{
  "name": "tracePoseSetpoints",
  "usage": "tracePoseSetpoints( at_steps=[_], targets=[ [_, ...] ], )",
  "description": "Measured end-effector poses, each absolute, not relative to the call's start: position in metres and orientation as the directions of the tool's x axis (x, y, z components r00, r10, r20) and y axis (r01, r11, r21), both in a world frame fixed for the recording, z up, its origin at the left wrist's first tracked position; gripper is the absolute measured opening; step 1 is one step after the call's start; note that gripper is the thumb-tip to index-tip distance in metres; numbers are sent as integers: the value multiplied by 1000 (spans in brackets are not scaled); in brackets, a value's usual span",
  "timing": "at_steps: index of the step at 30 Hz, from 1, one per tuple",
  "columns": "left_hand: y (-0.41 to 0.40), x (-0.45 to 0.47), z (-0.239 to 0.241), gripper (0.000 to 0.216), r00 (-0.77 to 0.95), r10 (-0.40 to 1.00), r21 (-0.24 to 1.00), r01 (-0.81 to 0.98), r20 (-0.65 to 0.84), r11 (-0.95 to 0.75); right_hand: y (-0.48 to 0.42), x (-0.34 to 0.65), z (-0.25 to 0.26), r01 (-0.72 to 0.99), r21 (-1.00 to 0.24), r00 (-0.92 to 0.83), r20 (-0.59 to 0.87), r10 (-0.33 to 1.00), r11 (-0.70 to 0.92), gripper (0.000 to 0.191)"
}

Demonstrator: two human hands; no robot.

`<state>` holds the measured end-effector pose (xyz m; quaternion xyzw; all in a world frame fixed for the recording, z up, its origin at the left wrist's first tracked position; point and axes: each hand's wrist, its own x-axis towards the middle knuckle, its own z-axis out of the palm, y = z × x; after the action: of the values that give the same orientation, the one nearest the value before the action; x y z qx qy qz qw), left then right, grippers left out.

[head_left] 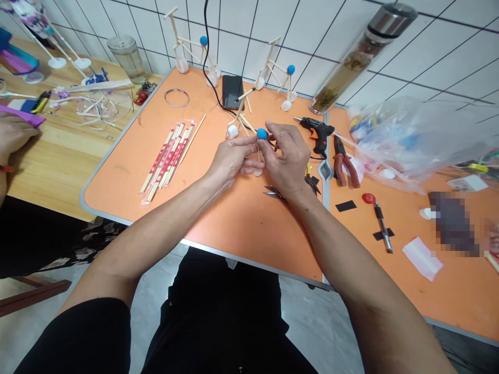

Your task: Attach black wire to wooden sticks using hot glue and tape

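Observation:
Over the orange table, my left hand [234, 158] and my right hand [287, 153] hold a small bicycle model [244, 118] made of wooden sticks. A blue cap [262, 134] tops the model as its seat, and the fingers of my right hand are pressed around it. My left fingers close on the frame just under the cap. One white wheel [233, 132] shows left of my left fingertips; the other is partly hidden beneath my hands. Two similar stick bicycles, a left one [189, 47] and a right one [277, 70], stand against the tiled wall.
Wrapped chopsticks [167, 161] lie left. A phone [233, 92], glue gun [317, 132], pliers [345, 162], scissors [274, 192] and a pen [383, 228] lie around. A tall tea bottle [362, 59] leans at the wall beside a plastic bag [421, 137]. Another person's hand [15, 132] rests at far left.

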<state>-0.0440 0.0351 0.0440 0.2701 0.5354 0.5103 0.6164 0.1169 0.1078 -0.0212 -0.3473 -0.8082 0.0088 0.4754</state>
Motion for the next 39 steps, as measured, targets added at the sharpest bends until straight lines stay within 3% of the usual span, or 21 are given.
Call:
tracePoseSetpoints(
  at_steps=[5,11,16,22,26,31,35,39],
  targets=[
    [36,-46,39,37,-142,927,898,-338,-346,283,115,130,-10,535,-362,-237,802,548,763,43],
    [39,-49,29,16,-239,927,932,-289,-290,218,111,146,3,575,-528,-153,682,716,625,40],
    [43,-50,25,12,-300,915,950,-241,-269,200,105,144,5,583,-557,-145,645,750,592,30],
    [52,-80,37,8,-524,851,995,-96,-27,-27,99,133,8,607,-573,-266,506,820,551,17],
    [65,-111,38,12,-611,786,995,32,93,-93,95,121,12,661,-581,-295,382,876,476,23],
    [92,-130,29,32,-485,834,947,295,263,-127,93,110,19,697,-571,-350,258,901,434,32],
    [109,-129,25,32,-341,916,948,300,209,-104,94,106,24,712,-545,-385,224,895,442,24],
    [115,-122,25,18,-150,967,956,243,205,-165,96,103,23,711,-542,-381,238,893,448,12]
  ],
)
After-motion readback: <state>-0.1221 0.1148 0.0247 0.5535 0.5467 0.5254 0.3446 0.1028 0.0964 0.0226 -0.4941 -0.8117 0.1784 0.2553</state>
